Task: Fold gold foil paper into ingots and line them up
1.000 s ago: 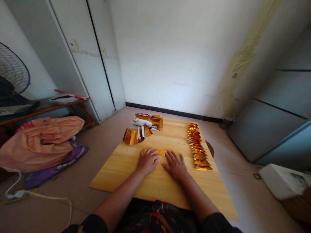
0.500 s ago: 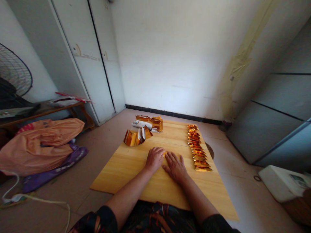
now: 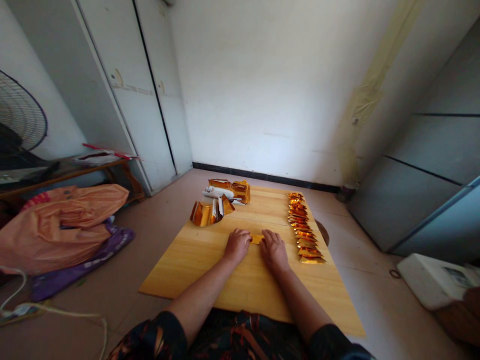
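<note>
A small folded strip of gold foil paper (image 3: 257,239) lies flat at the middle of the wooden board (image 3: 210,260). My left hand (image 3: 238,246) has its curled fingers on the strip's left end. On the right end rests my right hand (image 3: 274,250), fingers bent and closed over the paper. Only the strip's middle shows between them. To the right runs a long row of folded gold foil pieces (image 3: 305,230). Curved gold sheets (image 3: 205,214) stand at the board's left edge, with a stack of gold and white sheets (image 3: 240,191) behind.
On the floor at left lie an orange cloth bundle (image 3: 63,225) and a purple bag (image 3: 86,270), with a white cord (image 3: 67,312) nearby. A fan (image 3: 22,112) stands on a low wooden table. At right is a white box (image 3: 431,280).
My right hand has slid right along the foil strip and its fingers have bent, so more of the strip shows. The left hand has stayed at about the same place.
</note>
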The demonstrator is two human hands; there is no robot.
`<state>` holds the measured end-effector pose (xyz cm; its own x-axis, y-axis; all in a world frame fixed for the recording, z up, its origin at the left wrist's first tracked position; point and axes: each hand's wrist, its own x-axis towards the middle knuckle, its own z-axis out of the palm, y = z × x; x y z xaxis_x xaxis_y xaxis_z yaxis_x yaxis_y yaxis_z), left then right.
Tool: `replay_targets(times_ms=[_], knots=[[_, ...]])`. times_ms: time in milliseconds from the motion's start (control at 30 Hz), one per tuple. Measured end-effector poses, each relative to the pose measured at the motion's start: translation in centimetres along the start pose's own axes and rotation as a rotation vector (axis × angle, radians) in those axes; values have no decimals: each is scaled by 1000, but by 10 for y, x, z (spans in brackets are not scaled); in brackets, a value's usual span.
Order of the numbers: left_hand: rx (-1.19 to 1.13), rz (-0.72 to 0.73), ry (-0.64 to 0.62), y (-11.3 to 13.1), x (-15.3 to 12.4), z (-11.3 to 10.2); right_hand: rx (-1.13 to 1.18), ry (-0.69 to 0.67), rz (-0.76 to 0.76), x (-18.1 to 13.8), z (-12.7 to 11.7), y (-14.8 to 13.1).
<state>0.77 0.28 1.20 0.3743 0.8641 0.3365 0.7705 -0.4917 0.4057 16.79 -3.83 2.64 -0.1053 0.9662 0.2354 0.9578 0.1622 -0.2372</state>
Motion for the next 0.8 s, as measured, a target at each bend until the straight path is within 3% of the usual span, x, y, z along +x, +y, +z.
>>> replay_targets(times_ms=[200,367,800], knots=[[42,-48,5,7,-2,-7,-87,12,0,3,3,-1],[93,-86,-18,10,-2,-10,-31,42,31,2,6,2],[29,16,122,14,-10,-17,76,163,-68,0,2,2]])
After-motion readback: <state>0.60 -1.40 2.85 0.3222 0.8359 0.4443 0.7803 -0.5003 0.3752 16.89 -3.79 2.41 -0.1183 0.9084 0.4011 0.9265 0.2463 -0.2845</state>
